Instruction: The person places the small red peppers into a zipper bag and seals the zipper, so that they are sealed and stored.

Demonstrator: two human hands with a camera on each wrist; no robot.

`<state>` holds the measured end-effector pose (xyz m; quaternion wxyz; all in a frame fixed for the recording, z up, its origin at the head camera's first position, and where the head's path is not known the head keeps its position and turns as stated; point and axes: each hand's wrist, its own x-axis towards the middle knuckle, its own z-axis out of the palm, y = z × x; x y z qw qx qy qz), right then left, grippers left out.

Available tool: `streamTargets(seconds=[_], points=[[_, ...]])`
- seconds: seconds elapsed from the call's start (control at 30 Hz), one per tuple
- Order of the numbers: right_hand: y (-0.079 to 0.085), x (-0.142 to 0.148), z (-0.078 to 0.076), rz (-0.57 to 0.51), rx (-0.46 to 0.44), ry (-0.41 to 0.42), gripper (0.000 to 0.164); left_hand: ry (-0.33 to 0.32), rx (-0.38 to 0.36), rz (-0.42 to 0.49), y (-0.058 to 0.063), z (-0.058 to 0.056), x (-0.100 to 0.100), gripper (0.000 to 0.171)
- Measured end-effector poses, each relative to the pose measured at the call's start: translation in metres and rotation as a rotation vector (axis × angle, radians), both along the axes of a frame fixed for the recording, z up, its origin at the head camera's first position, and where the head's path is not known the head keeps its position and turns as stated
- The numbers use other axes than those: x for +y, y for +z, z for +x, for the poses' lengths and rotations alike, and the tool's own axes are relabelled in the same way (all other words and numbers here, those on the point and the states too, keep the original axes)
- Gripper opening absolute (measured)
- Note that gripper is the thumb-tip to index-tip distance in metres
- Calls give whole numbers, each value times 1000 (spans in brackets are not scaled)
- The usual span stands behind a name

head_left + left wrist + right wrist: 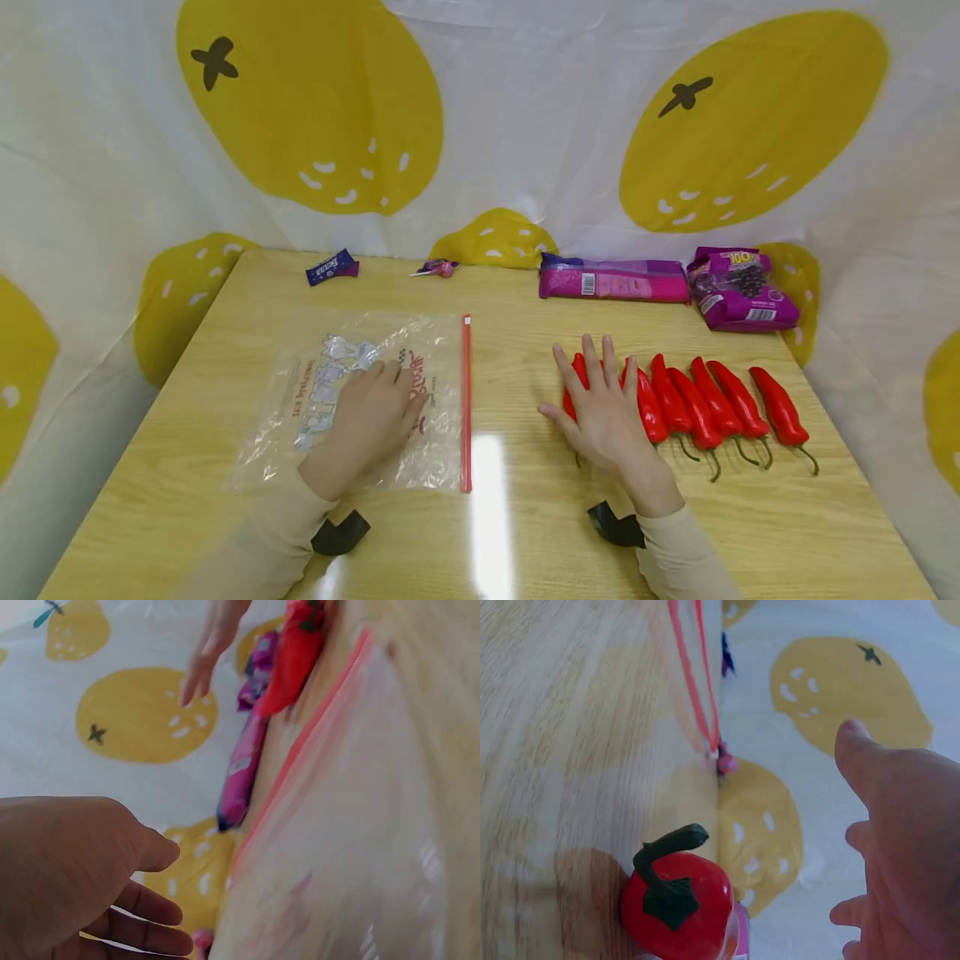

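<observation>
A clear plastic zip bag [442, 375] with printed figures and a red zip strip [467, 408] lies flat on the left of the table. Over its middle hovers my left hand [375, 408], holding nothing; its loose fingers [154, 904] show in the left wrist view. Several red peppers [701, 408] with green stems lie in a row on the right. My right hand [606, 417] is spread above the leftmost peppers and hides part of them. In the right wrist view, a pepper [705, 892] stands out below the thumb [859, 761], apart from the hand.
Along the back edge lie a small blue packet [330, 268], a wrapped lollipop [437, 267], a long purple packet [615, 279] and a purple bag [742, 292]. Behind the wooden table [517, 367] hangs a white cloth [517, 125] with yellow fruit prints.
</observation>
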<state>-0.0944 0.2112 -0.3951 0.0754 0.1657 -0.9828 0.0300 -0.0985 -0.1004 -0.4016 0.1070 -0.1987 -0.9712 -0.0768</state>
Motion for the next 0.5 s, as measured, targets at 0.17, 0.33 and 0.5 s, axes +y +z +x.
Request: streamTargets(seconds=[0.17,0.33,0.5], points=[[2,-1,1,-11,-1,10,74,-20,-91,47,-7,12,32,30],[4,-1,2,-10,24,19,72,-29,-152,63,-15,16,63,40],[6,0,3,-8,23,25,70,-1,-167,29,-25,15,75,39]])
